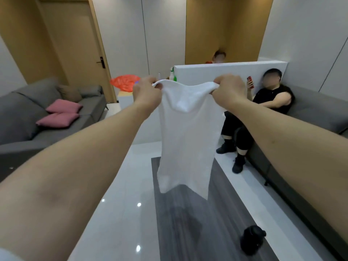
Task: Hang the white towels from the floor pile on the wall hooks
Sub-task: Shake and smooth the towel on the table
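Holding One Towel Aloft, Hooks Nowhere in Sight

Stretching a single white towel (188, 132) between both hands, the person stands mid-room with arms extended. The left hand (146, 91) pinches the towel's upper left corner, fingers curled round the cloth; the right hand (227, 87) clamps the upper right corner the same way. The top edge sags between them and the rest hangs free in the air, well above the grey rug (197, 223) and the glossy white floor (120, 213).

As a judgement of progress: this towel has been lifted and spread, so the pick-up is done, but the hanging itself is not. No wall hooks appear anywhere in view, nor does the floor pile, so how many towels are already hung or left to do cannot be told. The person most likely has to turn toward the hooks.

Counted: one white towel, two hands on it. Round about there are two grey sofas, the left sofa (28, 117) carrying two pink cushions (60, 113), and the right sofa (316, 113) holding one seated person (269, 102) with a red phone. A second person (218, 57) shows behind one white partition (226, 70). One orange bag (126, 82), one green bottle (172, 75), one wooden door (79, 46) and one small black object (252, 240) on the rug complete the tally.
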`<state>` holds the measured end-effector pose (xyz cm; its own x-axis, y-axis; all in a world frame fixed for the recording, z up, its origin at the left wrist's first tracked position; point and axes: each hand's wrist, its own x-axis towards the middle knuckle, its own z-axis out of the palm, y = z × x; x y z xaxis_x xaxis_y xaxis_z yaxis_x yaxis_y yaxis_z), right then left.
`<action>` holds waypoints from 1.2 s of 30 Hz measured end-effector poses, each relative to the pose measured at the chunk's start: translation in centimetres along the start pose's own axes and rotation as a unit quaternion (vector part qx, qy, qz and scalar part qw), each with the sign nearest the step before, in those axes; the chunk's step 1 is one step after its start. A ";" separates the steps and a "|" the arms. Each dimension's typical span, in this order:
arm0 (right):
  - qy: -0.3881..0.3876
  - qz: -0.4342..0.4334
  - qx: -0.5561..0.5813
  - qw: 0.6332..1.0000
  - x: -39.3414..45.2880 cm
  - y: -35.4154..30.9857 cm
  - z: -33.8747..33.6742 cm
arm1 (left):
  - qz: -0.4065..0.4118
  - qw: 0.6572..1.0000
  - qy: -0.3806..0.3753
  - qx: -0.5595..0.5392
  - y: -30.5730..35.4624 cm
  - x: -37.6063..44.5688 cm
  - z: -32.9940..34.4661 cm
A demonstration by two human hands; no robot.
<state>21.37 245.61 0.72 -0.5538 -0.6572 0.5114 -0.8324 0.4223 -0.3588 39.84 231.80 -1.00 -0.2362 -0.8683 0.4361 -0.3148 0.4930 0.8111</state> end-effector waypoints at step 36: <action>-0.676 0.143 -0.045 0.722 -47.2 22.1 19.0 | -0.147 0.694 -0.611 0.352 -28.8 -45.4 8.0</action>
<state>29.53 274.08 -46.20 -0.2290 -0.5182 -0.8240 -0.7190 0.6607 -0.2156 52.30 257.47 -47.32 -0.5345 -0.4554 -0.7120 -0.7842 0.5814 0.2168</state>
